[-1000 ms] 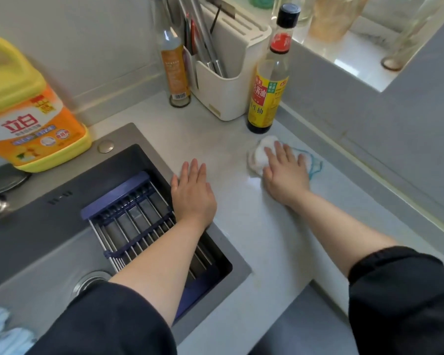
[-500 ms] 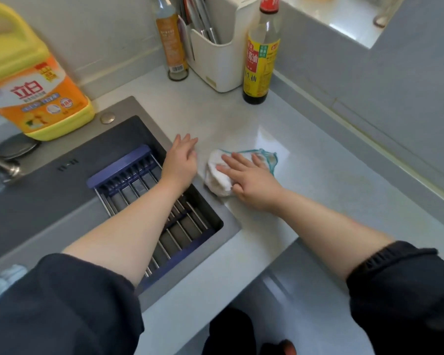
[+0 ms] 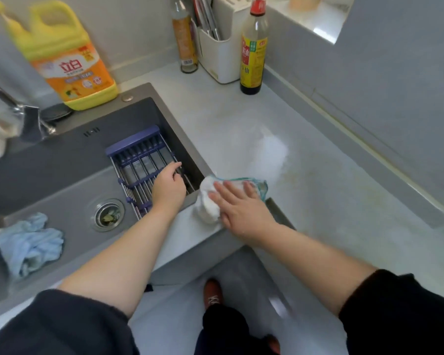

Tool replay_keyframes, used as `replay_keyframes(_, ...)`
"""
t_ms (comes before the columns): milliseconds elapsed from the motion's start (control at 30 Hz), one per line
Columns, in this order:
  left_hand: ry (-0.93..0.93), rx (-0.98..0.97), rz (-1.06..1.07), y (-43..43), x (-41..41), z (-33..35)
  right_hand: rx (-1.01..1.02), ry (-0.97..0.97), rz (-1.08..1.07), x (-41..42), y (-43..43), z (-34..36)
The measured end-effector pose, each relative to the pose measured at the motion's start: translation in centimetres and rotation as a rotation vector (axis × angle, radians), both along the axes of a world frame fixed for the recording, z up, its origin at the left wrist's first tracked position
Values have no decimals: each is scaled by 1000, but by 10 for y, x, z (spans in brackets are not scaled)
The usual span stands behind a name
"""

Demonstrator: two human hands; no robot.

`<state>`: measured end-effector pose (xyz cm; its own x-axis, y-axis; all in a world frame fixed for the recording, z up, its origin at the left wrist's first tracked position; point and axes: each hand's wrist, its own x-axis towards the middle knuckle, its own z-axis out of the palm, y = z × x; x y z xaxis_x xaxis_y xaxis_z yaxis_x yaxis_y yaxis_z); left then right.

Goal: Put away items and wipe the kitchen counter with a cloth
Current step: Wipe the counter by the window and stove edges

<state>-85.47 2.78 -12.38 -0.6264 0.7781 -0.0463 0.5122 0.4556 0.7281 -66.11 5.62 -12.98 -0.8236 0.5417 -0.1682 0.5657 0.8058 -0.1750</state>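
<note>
Sink (image 3: 62,157) holds blue rag (image 3: 28,243), rack (image 3: 139,160) — right hand (image 3: 241,206) flat on cloth (image 3: 207,202), left hand (image 3: 168,188) loose.

Blurred faucet (image 3: 23,116), partly off-frame.

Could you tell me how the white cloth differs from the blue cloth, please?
The white cloth has a teal edge; the blue cloth is plain pale blue. The right hand presses the white cloth on the counter; the blue cloth lies untouched in the sink. Both are bunched.
</note>
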Motion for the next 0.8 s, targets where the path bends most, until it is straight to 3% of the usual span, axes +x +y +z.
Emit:
replay_keyframes(100,169,-84,-126,3,31,1,13,-67,-398,43,68,2)
replay_keyframes(167,356,-185,-256,9,56,3,-17,-54,-555,83,102,5)
replay_keyframes(300,516,-323,-524,30,97,3,13,-86,-333,153,86,3)
replay_keyframes(400,522,-400,-544,50,112,-4,-33,-123,-128,181,65,5)
replay_keyframes(600,579,-435,-497,59,121,-17,26,-81,-356,126,148,2)
replay_keyframes(800,617,-445,-472,64,121,-21,4,-54,-396,20,230,1)
